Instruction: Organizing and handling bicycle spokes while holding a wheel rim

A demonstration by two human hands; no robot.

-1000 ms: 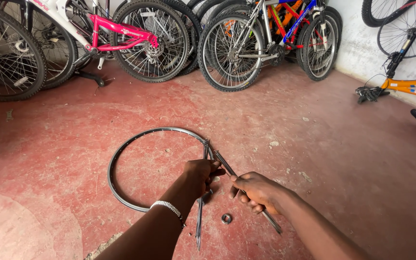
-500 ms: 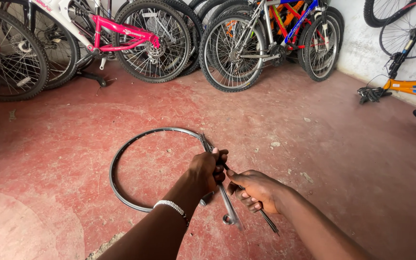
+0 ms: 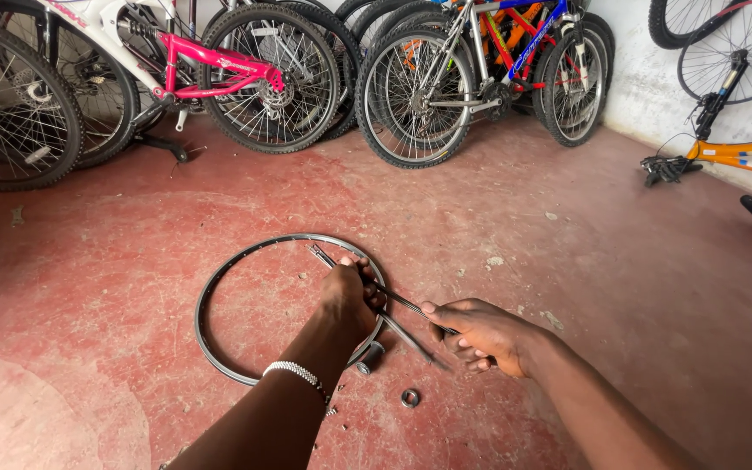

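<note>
The left hand (image 3: 350, 296) is closed around a bundle of thin metal spokes (image 3: 393, 300), gripping them over the right side of a bare wheel rim (image 3: 219, 292) that lies flat on the red floor (image 3: 89, 261). The right hand (image 3: 480, 335) is also curled shut, holding the near end of the same spokes just right of the rim. The spokes run slantwise between the two hands, their far tips poking out beyond the left hand over the inside of the rim. A beaded bracelet (image 3: 293, 372) sits on the left wrist.

Beside the rim's near edge, between the two forearms, a small dark cylindrical part (image 3: 370, 357) stands on the floor, touching or nearly touching the rim. A little metal ring (image 3: 410, 398) lies nearer the person, apart from it.

Open floor spreads to the left, right and far side of the rim, with only small bits of debris scattered on it. Well beyond it, parked bicycles close off the far side: a pink and white bicycle (image 3: 211, 74) at the left and a blue bicycle (image 3: 498, 70) toward the middle. At the right, by the white wall (image 3: 637, 87), an orange bicycle frame (image 3: 733, 152) lies upside down, with one wheel raised.
</note>
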